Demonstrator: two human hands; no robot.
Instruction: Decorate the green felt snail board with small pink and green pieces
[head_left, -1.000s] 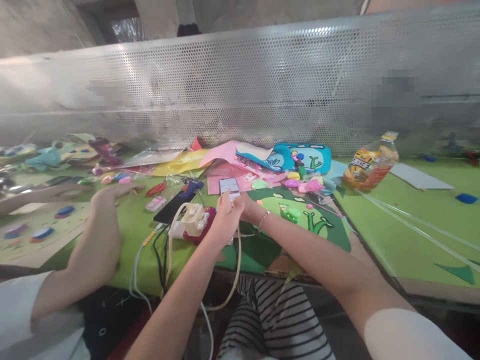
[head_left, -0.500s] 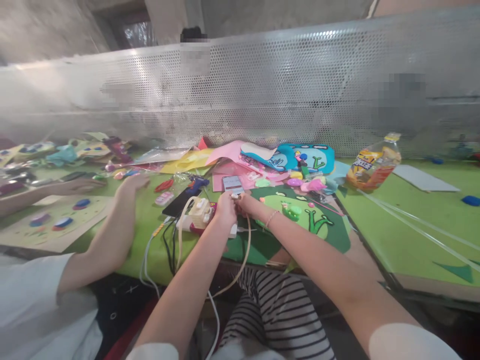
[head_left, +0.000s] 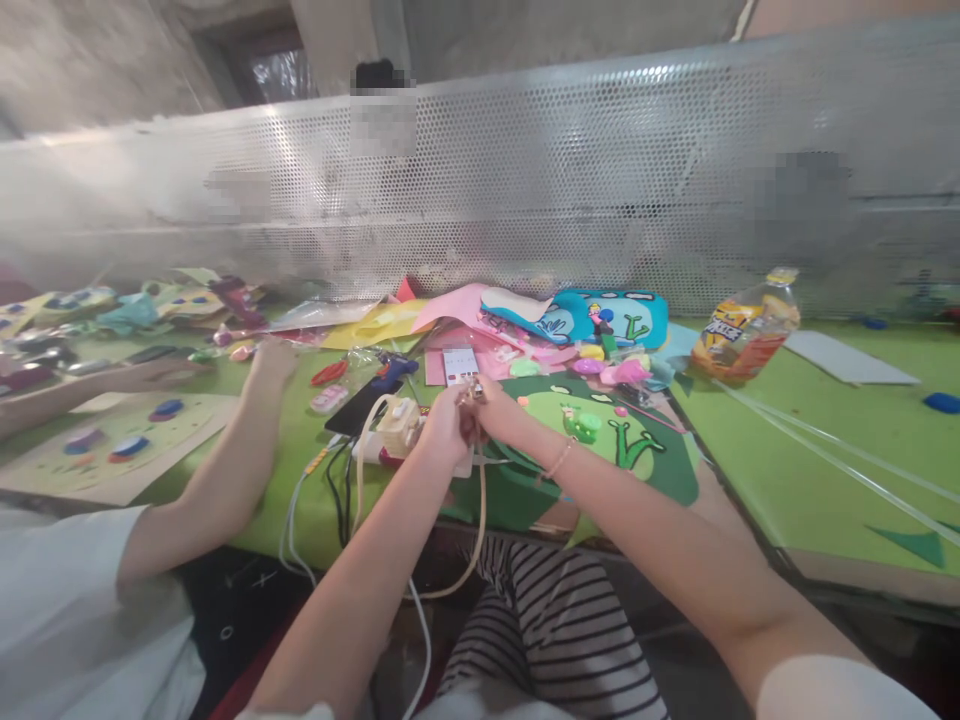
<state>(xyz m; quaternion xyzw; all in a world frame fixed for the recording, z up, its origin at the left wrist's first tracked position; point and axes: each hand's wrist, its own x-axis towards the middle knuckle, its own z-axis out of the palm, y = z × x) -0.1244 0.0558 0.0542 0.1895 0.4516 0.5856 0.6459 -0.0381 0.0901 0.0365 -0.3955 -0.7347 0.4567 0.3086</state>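
Observation:
My left hand (head_left: 448,425) and my right hand (head_left: 496,408) meet fingertip to fingertip above the near part of the table, both closed. A cream cable (head_left: 482,500) hangs in a loop below them, its upper end running up to my right fingers. Something small shows between the fingertips, too blurred to name. Just beyond my fingers lies a phone (head_left: 459,364) with a lit screen. To the left of my left hand is a cream plug block (head_left: 400,425), with a white and red object partly hidden beneath it. A dark green craft sheet (head_left: 675,480) lies under my right forearm.
A black phone (head_left: 356,405), a blue glue gun (head_left: 394,370) and red cord (head_left: 328,373) lie left of centre. A bottle (head_left: 746,330) stands right. Coloured sheets (head_left: 457,310) lie before a perforated metal screen (head_left: 525,190). At left, a co-worker's arm (head_left: 247,440) reaches over the table.
My hands have drawn slightly closer together, and the cable loop below them has shifted left. The lit phone sits slightly further left and higher. The co-worker's near hand has moved a little.

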